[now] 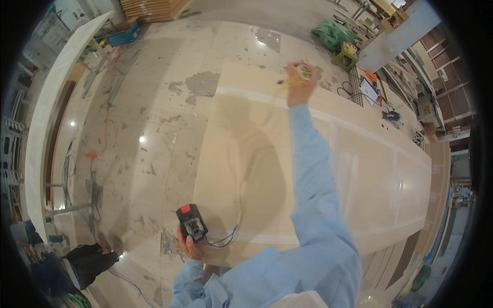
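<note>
My left hand (190,248) is closed around the side of a black battery pack (191,220) with a red patch, which looks like the base of a cordless tool; the rest of it is hidden. A loop of blue cord (222,242) lies beside it on the near left corner of a large pale board (257,169). My right arm is stretched far forward. At the board's far edge, my right hand (302,92) is closed on a round yellowish thing (304,73), smeared by motion, with a yellow strip trailing from it to the left.
A long white panel (43,123) stands on metal supports at the left. Beyond the board are a green stool (345,55), a green bag (333,35), a clipboard (368,91) and a pillar (398,38). Another person's dark clothing (87,262) shows at lower left.
</note>
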`<state>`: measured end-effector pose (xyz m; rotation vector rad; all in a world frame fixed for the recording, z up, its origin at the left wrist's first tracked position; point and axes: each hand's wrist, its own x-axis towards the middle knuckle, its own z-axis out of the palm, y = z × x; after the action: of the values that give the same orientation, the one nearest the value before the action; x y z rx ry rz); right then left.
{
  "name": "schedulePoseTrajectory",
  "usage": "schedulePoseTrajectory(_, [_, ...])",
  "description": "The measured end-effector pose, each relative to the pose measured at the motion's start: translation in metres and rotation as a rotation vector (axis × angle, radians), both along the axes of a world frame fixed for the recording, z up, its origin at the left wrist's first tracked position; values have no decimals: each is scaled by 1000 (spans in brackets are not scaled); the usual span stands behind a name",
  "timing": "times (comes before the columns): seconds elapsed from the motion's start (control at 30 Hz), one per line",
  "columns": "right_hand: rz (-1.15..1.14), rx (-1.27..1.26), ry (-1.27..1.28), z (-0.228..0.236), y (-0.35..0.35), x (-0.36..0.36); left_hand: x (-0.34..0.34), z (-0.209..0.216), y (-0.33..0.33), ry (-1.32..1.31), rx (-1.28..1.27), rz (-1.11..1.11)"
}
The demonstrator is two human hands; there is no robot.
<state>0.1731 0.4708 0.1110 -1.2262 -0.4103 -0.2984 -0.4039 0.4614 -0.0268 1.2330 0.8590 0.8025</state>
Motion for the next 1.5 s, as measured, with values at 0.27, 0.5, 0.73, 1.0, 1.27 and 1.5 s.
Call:
schedulePoseTrajectory(0.27, [-107, -108, 6, -94, 88, 83, -3, 5, -12, 143, -22, 98])
schedulePoseTrajectory(0.5, [-52, -127, 27, -96, 97, 106, 2, 14, -9, 197, -31, 85])
schedulePoseTrajectory(0.73, [-66, -238, -9, -90, 107, 94, 5, 20, -12, 253, 33, 126])
schedulePoseTrajectory(1.0, [102, 13, -26, -97, 93, 82, -2, 12, -18, 211, -13, 144])
schedulePoseTrajectory(1.27, [88, -126, -98, -97, 90, 75, -4, 10, -13, 262, 49, 128])
schedulePoseTrajectory(1.5, [135, -218, 37, -94, 89, 48, -5, 5, -15, 217, 7, 144])
